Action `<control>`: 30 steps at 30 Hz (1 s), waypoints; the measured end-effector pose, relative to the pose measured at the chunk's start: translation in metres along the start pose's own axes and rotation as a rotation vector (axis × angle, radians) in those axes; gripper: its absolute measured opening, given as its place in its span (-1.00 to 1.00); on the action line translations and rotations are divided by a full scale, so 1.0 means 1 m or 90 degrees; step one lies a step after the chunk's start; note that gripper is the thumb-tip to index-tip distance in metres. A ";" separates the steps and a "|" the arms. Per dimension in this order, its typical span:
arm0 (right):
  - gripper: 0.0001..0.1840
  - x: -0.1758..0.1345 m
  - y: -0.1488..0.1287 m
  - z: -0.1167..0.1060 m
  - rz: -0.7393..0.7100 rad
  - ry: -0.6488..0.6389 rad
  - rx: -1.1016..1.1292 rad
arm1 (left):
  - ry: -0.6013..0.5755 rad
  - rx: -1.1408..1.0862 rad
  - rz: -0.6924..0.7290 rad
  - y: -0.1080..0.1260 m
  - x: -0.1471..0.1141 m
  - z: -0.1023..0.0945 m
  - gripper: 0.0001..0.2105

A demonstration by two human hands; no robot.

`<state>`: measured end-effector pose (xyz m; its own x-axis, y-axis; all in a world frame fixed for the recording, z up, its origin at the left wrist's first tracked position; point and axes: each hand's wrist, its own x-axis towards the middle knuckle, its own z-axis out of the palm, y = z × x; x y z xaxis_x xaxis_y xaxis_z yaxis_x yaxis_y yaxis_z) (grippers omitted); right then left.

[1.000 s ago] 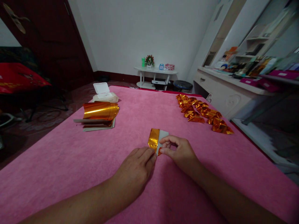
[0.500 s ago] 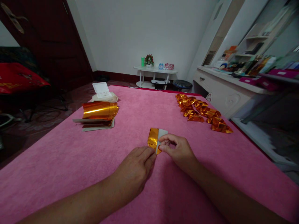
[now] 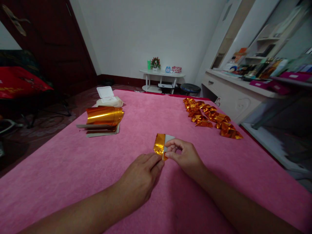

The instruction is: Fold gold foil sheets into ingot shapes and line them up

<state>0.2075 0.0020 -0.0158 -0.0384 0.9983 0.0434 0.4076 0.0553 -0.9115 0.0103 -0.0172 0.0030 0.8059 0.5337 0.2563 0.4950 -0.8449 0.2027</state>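
A: Hands, status?
B: Left hand (image 3: 145,175) is lying palm-down, fingers together, tips resting on the near edge of a small, partly folded gold-foil sheet with a grey face (image 3: 159,143). Thumb is sitting close by the forefinger; can't tell whether it's pinching or just pressing.
A: And right?
B: Right hand (image 3: 186,157) is curling loosely, thumb touching the near gold corner, fingertips bunching just above it over the grey part. A gap is showing inside the curl. Can't tell if thumb and finger are really gripping.
A: Why both on it?
B: My read: left is anchoring so the slick foil isn't skidding; right is handling the corner.
A: Sheet relative to hands?
B: It's lying on the fuzzy pink cloth (image 3: 146,117), just beyond left's fingertips and to the left of right's. Its far end is sticking out past both.
A: Other foil?
B: A stack of curling gold-foil sheets with grey backs (image 3: 104,116) is sitting over left; rows of crinkled gold-foil pieces (image 3: 211,113) are sitting over right. Probably that's separating flat stock from shaped ones.
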 end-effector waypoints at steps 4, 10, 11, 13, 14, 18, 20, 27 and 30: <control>-0.79 0.000 -0.001 -0.003 -0.035 -0.012 0.001 | 0.002 0.007 0.007 0.000 -0.001 0.000 -0.67; -0.74 0.001 0.001 -0.001 -0.045 -0.021 -0.015 | -0.014 0.013 0.017 -0.003 -0.001 0.002 -0.57; -0.73 0.001 0.001 0.000 -0.048 -0.016 -0.024 | -0.016 0.015 0.016 -0.003 -0.001 0.002 -0.59; -0.74 0.001 0.001 0.001 -0.056 -0.007 -0.048 | -0.020 0.017 0.014 -0.004 0.000 0.003 -0.61; -0.75 0.001 0.001 0.002 -0.060 -0.005 -0.062 | -0.022 0.017 0.015 -0.003 0.000 0.003 -0.62; -0.76 -0.001 0.000 0.002 -0.077 0.002 -0.106 | -0.025 0.015 0.012 -0.002 0.001 0.001 -0.63; -0.77 -0.002 -0.001 0.002 -0.086 -0.002 -0.116 | -0.028 0.011 0.008 -0.001 0.001 0.000 -0.63; -0.78 0.001 0.001 0.001 -0.120 -0.001 -0.178 | -0.049 0.008 0.027 -0.003 0.002 0.000 -0.57; -0.84 -0.005 -0.010 0.000 -0.179 0.037 -0.260 | -0.051 0.001 0.027 -0.003 0.002 -0.001 -0.58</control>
<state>0.2034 -0.0039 -0.0068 -0.1516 0.9424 0.2982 0.7137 0.3131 -0.6266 0.0105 -0.0135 0.0035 0.8496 0.4925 0.1888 0.4599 -0.8670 0.1921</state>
